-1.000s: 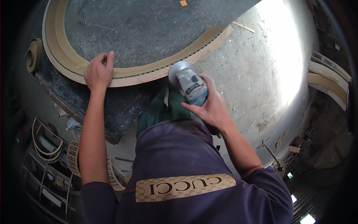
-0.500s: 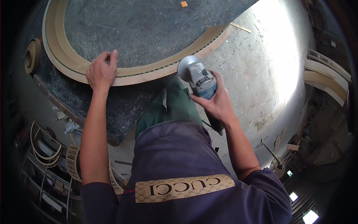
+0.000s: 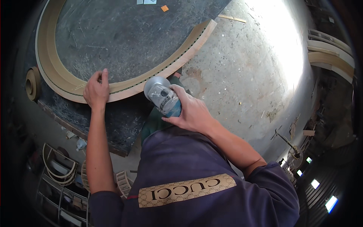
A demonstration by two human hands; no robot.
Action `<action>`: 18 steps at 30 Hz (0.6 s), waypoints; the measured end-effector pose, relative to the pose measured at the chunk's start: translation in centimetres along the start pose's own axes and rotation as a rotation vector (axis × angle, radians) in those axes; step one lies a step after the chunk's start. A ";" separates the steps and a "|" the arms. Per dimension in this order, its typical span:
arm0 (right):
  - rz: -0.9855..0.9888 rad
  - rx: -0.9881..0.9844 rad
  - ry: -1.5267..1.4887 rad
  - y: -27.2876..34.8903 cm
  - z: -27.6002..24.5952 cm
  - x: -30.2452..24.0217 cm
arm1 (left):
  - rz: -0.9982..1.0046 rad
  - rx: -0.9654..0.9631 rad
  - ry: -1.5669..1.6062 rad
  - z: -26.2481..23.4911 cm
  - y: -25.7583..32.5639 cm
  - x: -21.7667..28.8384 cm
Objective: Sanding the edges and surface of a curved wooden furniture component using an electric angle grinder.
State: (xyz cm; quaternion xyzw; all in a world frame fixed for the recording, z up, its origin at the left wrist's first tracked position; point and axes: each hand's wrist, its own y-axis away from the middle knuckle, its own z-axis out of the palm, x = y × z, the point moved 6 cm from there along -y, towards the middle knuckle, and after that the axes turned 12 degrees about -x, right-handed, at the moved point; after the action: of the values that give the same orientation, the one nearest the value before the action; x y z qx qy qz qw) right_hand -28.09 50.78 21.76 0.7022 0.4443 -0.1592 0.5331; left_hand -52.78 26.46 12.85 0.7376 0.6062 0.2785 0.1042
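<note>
My right hand (image 3: 193, 111) is wrapped around the body of an angle grinder (image 3: 164, 100), grey at the head and blue further back. The grinder's round disc (image 3: 155, 85) is at the outer edge of a large curved wooden frame (image 3: 170, 67); whether it touches the wood I cannot tell. A row of small dark marks runs along the frame's top edge. Left of the grinder, my left hand (image 3: 96, 90) grips the frame's rim, thumb raised and fingers bent over the wood, their tips partly hidden.
The frame lies on a dark scratched table (image 3: 113, 41), with an orange scrap (image 3: 164, 8) near its far edge. A round wooden piece (image 3: 33, 83) stands at the left. A wood strip (image 3: 232, 18) is on the concrete floor; more curved wooden parts (image 3: 329, 58) stand far right.
The grinder in my right hand has moved left and nearer along the frame's outer edge. My left hand keeps its place on the rim. The whole view has shifted slightly.
</note>
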 end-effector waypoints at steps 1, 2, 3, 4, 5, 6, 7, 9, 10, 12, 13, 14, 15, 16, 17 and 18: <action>-0.003 -0.013 0.003 -0.1 0.0 0.2 | -0.004 -0.004 -0.006 0.0 0.0 0.0; -0.006 -0.025 0.007 -0.2 0.0 0.3 | 0.008 -0.004 -0.015 0.1 -0.1 0.2; 0.035 -0.014 0.009 0.0 -1.0 0.5 | -0.003 0.002 -0.021 0.1 0.0 0.1; 0.033 -0.009 0.002 0.2 -1.9 0.9 | -0.014 0.008 -0.025 0.1 0.0 0.0; 0.051 0.044 -0.003 0.5 -3.2 1.6 | -0.005 0.020 -0.022 0.0 0.0 0.0; 0.072 0.099 -0.006 0.8 -4.6 2.3 | 0.002 0.021 -0.028 -0.1 0.0 0.2; 0.076 0.096 -0.011 0.8 -5.4 3.2 | -0.001 0.016 -0.023 0.2 -0.1 0.1; 0.115 0.168 -0.023 0.8 -7.5 5.0 | -0.004 0.013 -0.020 0.5 -0.3 -0.3; 0.113 0.170 -0.025 0.7 -8.3 5.7 | -0.015 -0.005 -0.032 0.6 -0.5 -0.5; 0.120 0.256 -0.034 0.7 -10.3 6.6 | -0.027 -0.021 -0.046 0.8 -0.5 -0.8; 0.166 0.223 -0.101 0.6 -11.1 6.9 | -0.029 -0.014 -0.043 0.7 -0.5 -0.8; 0.164 0.223 -0.103 0.4 -11.6 7.0 | -0.032 -0.008 -0.040 0.7 -0.5 -0.8; 0.174 0.234 -0.141 0.3 -12.1 7.3 | -0.031 -0.008 -0.041 0.7 -0.4 -0.6; 0.183 0.246 -0.180 0.3 -12.5 7.6 | -0.032 0.001 -0.032 0.6 -0.4 -0.3; 0.151 0.260 -0.135 0.4 -12.4 7.4 | -0.033 0.011 -0.023 0.5 -0.4 0.0; 0.152 0.263 -0.137 0.5 -12.4 7.1 | -0.030 0.011 -0.025 0.5 -0.3 0.0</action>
State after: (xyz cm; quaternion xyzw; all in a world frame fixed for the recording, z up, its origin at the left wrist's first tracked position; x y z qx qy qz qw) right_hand -26.90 64.99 21.84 0.7850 0.3281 -0.2226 0.4760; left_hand -52.78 26.66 12.30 0.7324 0.6173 0.2647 0.1119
